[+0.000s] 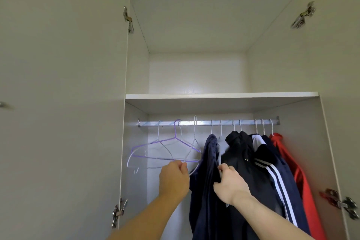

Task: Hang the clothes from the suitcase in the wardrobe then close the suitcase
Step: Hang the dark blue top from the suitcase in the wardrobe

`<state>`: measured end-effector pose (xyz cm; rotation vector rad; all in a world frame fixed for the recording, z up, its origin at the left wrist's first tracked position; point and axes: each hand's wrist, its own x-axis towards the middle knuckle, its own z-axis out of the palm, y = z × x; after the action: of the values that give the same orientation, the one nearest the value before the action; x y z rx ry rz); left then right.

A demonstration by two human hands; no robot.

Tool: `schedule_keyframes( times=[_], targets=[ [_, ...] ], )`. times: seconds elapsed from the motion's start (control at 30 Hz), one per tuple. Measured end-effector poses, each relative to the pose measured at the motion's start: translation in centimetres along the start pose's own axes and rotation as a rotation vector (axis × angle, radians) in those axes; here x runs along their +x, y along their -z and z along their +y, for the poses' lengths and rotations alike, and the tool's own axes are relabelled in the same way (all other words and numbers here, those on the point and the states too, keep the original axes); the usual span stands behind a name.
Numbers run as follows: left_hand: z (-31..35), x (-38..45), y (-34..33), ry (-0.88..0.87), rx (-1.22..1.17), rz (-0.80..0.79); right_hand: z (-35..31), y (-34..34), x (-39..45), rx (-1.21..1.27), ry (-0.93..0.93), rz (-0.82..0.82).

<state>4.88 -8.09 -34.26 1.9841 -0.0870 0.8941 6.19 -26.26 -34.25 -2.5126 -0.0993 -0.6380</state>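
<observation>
The wardrobe stands open, both doors swung wide; a metal rail runs under the shelf from the left wall to the right wall. On the left half of the rail hang bare wire hangers, among them a purple hanger and a white hanger; on the right half hang the clothes, close together: a dark blue garment nearest the middle, a black jacket, a navy jacket with white stripes, and a red garment at the right end of the rail. The left hand reaches up below the bare hangers; its fingers are curled around the lower wire of the white hanger, just beside the dark blue garment. The right hand holds the edge of the dark blue garment; its thumb and fingers pinch the cloth. The suitcase is not in view.
</observation>
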Motion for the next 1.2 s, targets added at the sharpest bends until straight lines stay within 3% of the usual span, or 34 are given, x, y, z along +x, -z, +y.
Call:
schedule_keyframes(
  times=[0.53,0.7,0.87,1.07,1.13,1.2],
  targets=[
    [0.0,-10.5,5.1,0.030,0.094,-0.099,-0.7,2.4,-11.6,0.120,0.031,-0.110],
    [1.1,-10.7,6.1,-0.007,0.110,-0.122,-1.6,2.7,-11.9,0.461,-0.063,-0.149],
    [3.5,-12.0,4.8,-0.156,0.104,-0.301,-3.7,2.8,-11.0,0.789,-0.158,-0.320],
    [3.5,-11.9,4.3,-0.168,0.036,-0.461,-4.6,1.0,-8.9,0.983,-0.218,-0.232],
    [3.0,-10.5,4.6,-0.173,0.083,-0.388,-4.3,0.1,-8.6,0.951,-0.207,-0.190],
    [2.4,-8.1,5.1,-0.197,0.172,-0.193,-3.8,-0.3,-8.8,0.909,-0.209,-0.178]
  ],
)
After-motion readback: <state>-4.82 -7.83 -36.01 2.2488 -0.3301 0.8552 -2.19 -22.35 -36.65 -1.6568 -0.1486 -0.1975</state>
